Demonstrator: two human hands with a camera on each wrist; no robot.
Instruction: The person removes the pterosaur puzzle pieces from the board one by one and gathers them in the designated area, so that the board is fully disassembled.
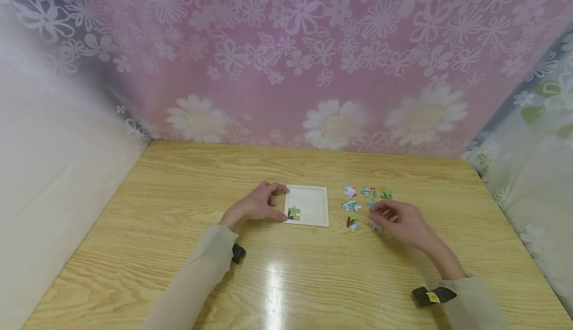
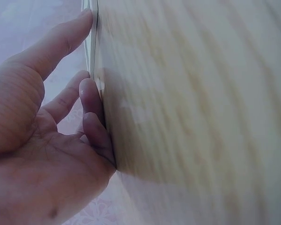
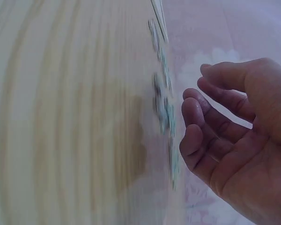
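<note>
A square, pale puzzle tray point(image 1: 326, 206) lies on the table, with one green puzzle piece point(image 1: 294, 213) in its near left corner. My left hand point(image 1: 257, 203) touches the tray's left edge with a straight thumb and index finger spread apart; its other fingers are bent beside the table surface point(image 2: 178, 117). Several loose jigsaw pieces point(image 1: 350, 192) lie in rough rows to the right of the tray. Over the near right ones hovers my right hand point(image 1: 403, 220), fingers loosely bent. In the right wrist view nothing shows between its thumb and fingers, and it partly hides pieces in the head view.
A wood-grain table point(image 1: 277, 275) carries everything. Behind it hangs a pink flowered curtain point(image 1: 268, 71), with pale sheets at both sides. Each wrist wears a black band, such as the right strap point(image 1: 423, 297).
</note>
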